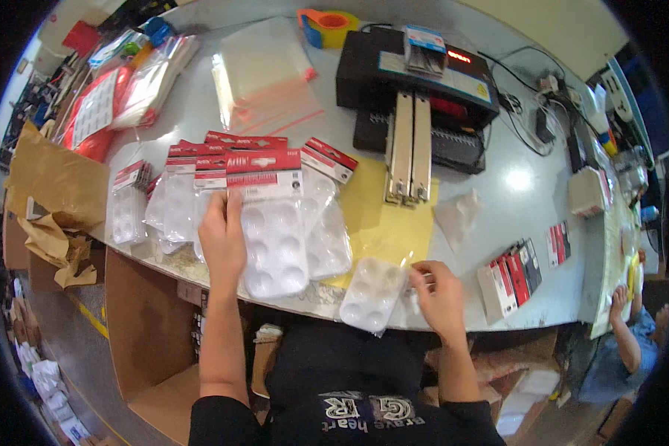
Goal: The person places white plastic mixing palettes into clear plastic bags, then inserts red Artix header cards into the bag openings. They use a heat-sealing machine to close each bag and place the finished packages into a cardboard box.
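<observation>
Pinching a bagged white plastic tray [275,249] with a red-and-white card [266,178], the left hand [224,238] is near left. The right hand [438,296] pinches a cardless bagged white tray [372,293], near middle. Both look light, slippery; I'd hold their stiff rims.

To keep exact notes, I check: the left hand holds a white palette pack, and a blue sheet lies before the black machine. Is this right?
No: the sheet is yellow, not blue, as the head view shows. The left hand does hold a white palette pack.
</observation>
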`<control>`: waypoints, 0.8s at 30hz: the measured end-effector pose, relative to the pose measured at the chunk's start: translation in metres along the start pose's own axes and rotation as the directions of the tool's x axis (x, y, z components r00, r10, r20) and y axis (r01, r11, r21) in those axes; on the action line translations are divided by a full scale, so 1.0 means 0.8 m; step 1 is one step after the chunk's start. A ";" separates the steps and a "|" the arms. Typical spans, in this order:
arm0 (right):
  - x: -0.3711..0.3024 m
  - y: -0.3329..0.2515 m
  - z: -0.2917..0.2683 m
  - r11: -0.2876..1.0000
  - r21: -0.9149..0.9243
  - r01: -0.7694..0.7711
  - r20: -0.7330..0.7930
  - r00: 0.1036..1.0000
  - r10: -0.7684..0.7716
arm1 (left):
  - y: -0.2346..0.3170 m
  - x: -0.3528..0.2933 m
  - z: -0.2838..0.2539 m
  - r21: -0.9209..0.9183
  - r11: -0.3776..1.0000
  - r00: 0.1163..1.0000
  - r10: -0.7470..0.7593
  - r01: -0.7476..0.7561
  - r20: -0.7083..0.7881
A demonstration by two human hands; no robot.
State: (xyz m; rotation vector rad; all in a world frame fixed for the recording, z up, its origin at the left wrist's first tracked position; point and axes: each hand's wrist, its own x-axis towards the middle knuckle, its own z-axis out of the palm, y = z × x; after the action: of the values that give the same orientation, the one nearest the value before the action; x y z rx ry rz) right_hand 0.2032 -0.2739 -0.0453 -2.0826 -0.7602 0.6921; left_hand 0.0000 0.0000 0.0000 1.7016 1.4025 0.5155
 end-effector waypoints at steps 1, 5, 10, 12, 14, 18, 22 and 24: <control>-0.008 -0.010 0.006 0.984 -0.173 0.042 0.013 0.999 -0.041 | 0.007 0.008 0.007 0.025 1.000 1.000 0.017 -0.017 -0.007; -0.040 -0.033 0.036 0.826 -0.563 0.014 -0.013 1.000 -0.026 | 0.024 -0.019 0.035 0.626 0.584 0.620 0.760 -0.517 -0.197; -0.030 -0.019 0.055 0.912 -0.390 -0.128 -0.079 0.991 0.106 | 0.012 -0.120 0.121 0.307 0.609 0.678 0.701 -0.731 0.223; -0.034 -0.019 0.044 0.972 -0.221 -0.077 -0.136 0.990 0.048 | 0.015 -0.125 0.145 0.386 0.562 0.672 0.690 -0.731 0.268; -0.035 -0.021 0.022 0.989 -0.131 -0.062 -0.239 0.971 0.030 | 0.017 -0.126 0.152 0.391 0.648 0.756 0.582 -0.653 0.299; -0.065 -0.029 -0.022 0.958 0.282 -0.048 -0.011 0.999 0.053 | 0.024 -0.129 0.142 -0.156 0.865 0.816 0.501 -0.476 0.288; -0.063 -0.004 -0.104 0.963 -0.271 -0.003 -0.420 0.900 -0.115 | 0.035 -0.143 0.131 -0.552 0.832 0.853 0.248 0.054 0.459; -0.034 0.034 -0.171 0.847 -0.525 -0.078 -0.460 0.864 -0.206 | 0.034 -0.140 0.127 -0.581 0.803 0.843 0.221 0.128 0.491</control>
State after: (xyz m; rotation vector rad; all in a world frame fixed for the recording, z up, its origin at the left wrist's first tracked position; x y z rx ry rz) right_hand 0.2866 -0.3742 0.0110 -2.5606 -0.7654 -0.1531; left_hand 0.0608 -0.1405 -0.0127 1.2169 0.6744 0.4002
